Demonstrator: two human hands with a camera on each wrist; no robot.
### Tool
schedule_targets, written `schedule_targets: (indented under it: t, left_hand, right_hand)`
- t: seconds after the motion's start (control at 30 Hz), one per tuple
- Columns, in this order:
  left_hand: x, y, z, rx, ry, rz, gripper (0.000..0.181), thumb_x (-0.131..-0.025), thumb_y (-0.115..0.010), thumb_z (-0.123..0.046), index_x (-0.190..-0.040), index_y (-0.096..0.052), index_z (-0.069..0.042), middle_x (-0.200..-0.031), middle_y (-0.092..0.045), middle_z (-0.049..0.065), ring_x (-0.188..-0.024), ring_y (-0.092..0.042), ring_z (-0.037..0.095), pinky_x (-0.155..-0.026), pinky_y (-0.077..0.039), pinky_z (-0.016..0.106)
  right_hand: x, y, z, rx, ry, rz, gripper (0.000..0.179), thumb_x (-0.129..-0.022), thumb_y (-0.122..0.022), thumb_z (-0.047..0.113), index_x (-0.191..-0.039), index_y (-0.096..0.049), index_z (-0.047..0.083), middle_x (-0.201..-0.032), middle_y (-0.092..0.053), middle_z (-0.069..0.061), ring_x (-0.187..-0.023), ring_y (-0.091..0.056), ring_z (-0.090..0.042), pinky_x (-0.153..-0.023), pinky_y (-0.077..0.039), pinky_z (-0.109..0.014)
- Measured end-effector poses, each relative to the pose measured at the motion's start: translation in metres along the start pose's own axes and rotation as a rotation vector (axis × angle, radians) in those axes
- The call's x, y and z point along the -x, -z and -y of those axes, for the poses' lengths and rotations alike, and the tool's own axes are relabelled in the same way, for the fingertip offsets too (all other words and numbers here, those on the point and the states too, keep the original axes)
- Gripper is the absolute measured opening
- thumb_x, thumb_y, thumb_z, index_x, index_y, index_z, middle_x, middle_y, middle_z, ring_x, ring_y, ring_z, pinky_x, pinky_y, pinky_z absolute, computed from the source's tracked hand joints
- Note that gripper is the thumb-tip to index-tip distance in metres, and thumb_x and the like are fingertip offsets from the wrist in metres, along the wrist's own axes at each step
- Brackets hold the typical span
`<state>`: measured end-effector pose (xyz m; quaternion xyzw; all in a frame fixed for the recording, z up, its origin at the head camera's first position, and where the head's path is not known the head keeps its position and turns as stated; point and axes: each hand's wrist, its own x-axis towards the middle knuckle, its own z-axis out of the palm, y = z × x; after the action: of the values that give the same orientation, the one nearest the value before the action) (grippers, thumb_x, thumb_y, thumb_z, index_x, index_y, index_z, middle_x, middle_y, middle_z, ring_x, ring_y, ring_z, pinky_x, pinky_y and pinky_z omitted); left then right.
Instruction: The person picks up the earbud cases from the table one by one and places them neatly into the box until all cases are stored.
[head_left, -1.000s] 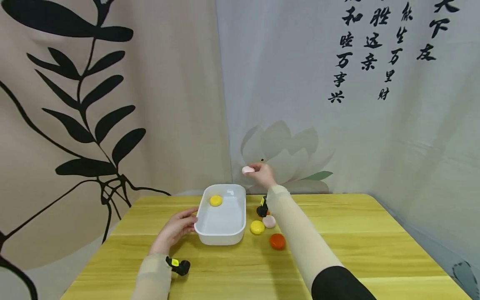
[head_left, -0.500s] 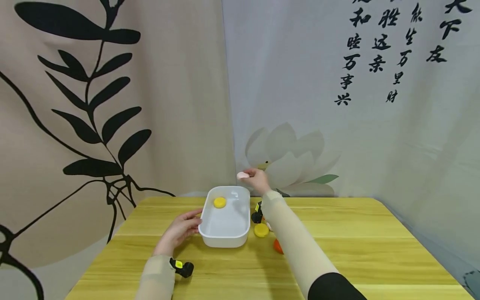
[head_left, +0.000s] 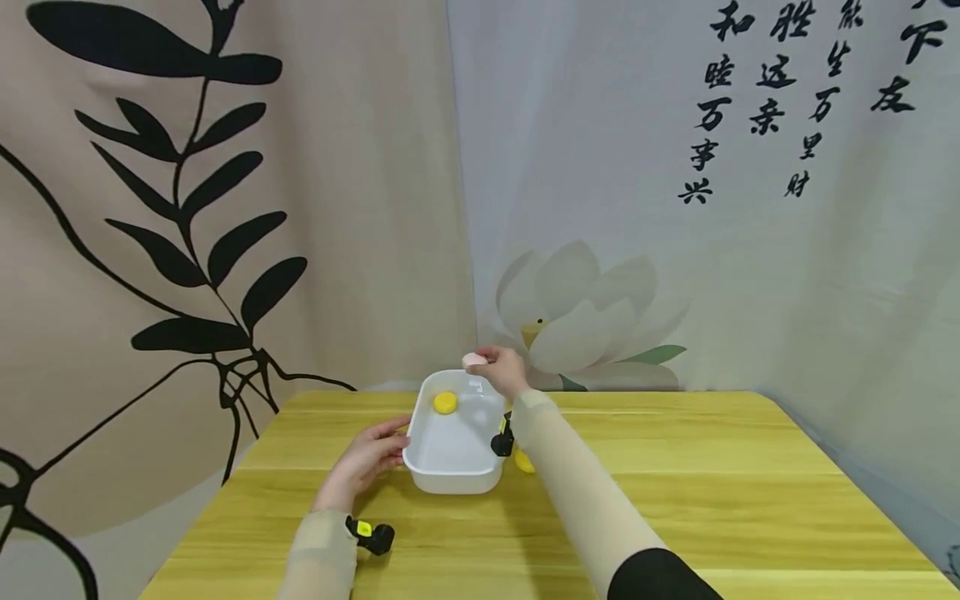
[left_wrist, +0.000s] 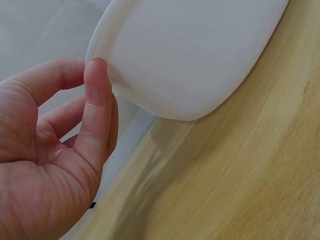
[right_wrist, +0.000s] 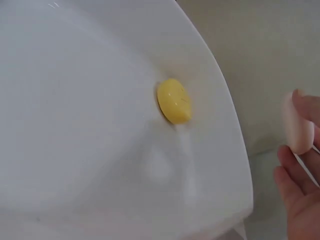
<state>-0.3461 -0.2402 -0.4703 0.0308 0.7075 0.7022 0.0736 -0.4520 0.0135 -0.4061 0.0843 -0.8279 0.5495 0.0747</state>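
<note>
A white rectangular container point(head_left: 454, 482) with rounded corners stands on the table. My left hand point(head_left: 369, 458) holds its left side, fingertips at the rim; the left wrist view shows a fingertip point(left_wrist: 96, 75) overlapping the white wall. Over the container's far right corner, my right hand point(head_left: 507, 371) pinches a pale pink rounded disc point(head_left: 474, 360) between thumb and fingers. In the right wrist view this pink disc point(right_wrist: 298, 125) appears edge-on, just beyond the rim. A glossy yellow disc point(head_left: 446, 402) lies inside the container, towards its far end.
Another yellow disc point(head_left: 523, 461) lies right of the container, partly hidden by my right sleeve point(head_left: 577, 492). The wooden table point(head_left: 735, 483) reaches back to a printed cloth point(head_left: 360, 208) with leaves, a flower and characters. A small black camera point(head_left: 375, 537) sits on my left wrist.
My right hand has moved left and slightly down with the pink disc, to above the container's corner. Its sleeve now covers the orange and pink discs seen earlier. My left hand stays at the container.
</note>
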Motion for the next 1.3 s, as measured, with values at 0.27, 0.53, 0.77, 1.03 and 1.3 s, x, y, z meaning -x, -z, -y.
schedule_targets:
  t: [0.27,0.53,0.77,1.03,1.3]
  left_hand:
    - [0.002,0.0,0.0,0.003,-0.008,0.005,0.052,-0.093,-0.06,-0.004,-0.142,-0.043,0.005,-0.101,-0.058,0.015,-0.073,-0.06,0.016,-0.068,-0.054,0.024]
    - [0.001,0.0,-0.003,0.009,-0.01,0.0,0.053,-0.093,-0.06,-0.004,-0.142,-0.043,0.004,-0.099,-0.057,0.012,-0.072,-0.06,0.014,-0.066,-0.054,0.023]
    - [0.003,0.0,-0.002,0.012,-0.017,0.012,0.054,-0.093,-0.061,-0.004,-0.142,-0.043,0.005,-0.097,-0.057,0.011,-0.071,-0.059,0.013,-0.066,-0.054,0.023]
    - [0.003,-0.002,-0.001,0.015,-0.009,0.006,0.05,-0.094,-0.058,-0.002,-0.142,-0.043,0.004,-0.106,-0.056,0.02,-0.074,-0.06,0.015,-0.068,-0.054,0.024]
    - [0.003,-0.001,0.0,0.011,-0.002,-0.005,0.051,-0.094,-0.057,-0.001,-0.142,-0.043,0.004,-0.108,-0.055,0.023,-0.074,-0.06,0.017,-0.068,-0.054,0.024]
  right_hand:
    - [-0.002,-0.016,-0.008,0.018,-0.011,-0.02,0.04,-0.076,-0.083,0.017,-0.112,-0.071,0.003,-0.109,-0.069,-0.01,-0.1,-0.06,-0.026,-0.088,-0.05,-0.038]
    - [-0.002,-0.022,-0.005,0.055,-0.049,-0.012,0.037,-0.078,-0.081,0.016,-0.111,-0.071,0.004,-0.11,-0.068,-0.01,-0.1,-0.059,-0.027,-0.091,-0.049,-0.04]
    - [0.004,-0.028,-0.007,0.047,-0.091,-0.01,0.036,-0.077,-0.081,0.011,-0.11,-0.071,0.002,-0.11,-0.068,-0.011,-0.101,-0.059,-0.029,-0.093,-0.048,-0.041]
    - [0.006,-0.034,-0.006,0.027,-0.158,-0.005,0.039,-0.079,-0.079,0.006,-0.116,-0.068,0.0,-0.113,-0.066,-0.013,-0.103,-0.058,-0.03,-0.095,-0.048,-0.042]
    - [0.005,-0.038,-0.003,0.095,-0.203,0.034,0.039,-0.078,-0.078,0.004,-0.115,-0.068,0.0,-0.115,-0.064,-0.014,-0.104,-0.057,-0.03,-0.094,-0.048,-0.044]
